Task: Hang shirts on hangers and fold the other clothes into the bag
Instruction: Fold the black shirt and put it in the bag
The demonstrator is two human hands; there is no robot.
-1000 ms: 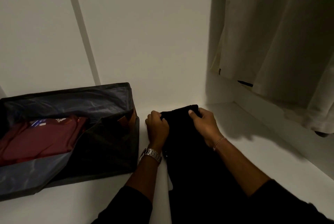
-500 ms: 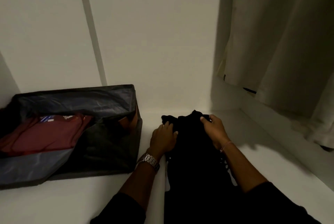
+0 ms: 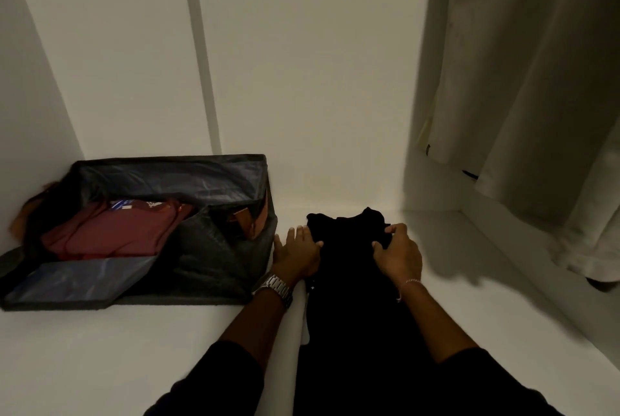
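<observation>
A black garment [image 3: 349,281] lies lengthwise on the white surface [image 3: 100,358] in front of me. My left hand [image 3: 295,254] lies flat with straight fingers at its left edge, the thumb over the cloth. My right hand [image 3: 397,253] grips a bunched fold near the garment's far right end. To the left stands an open dark fabric bag [image 3: 208,258] with a folded maroon garment [image 3: 110,231] inside.
Pale shirts [image 3: 536,80] hang at the right over a raised white ledge [image 3: 503,248]. White wall panels [image 3: 302,80] close the back. A brownish cloth [image 3: 27,211] shows behind the bag's left corner.
My left hand let go of the garment's far edge and flattened out at its left side. The right hand kept its hold and bunched the cloth. The camera tilted up a little.
</observation>
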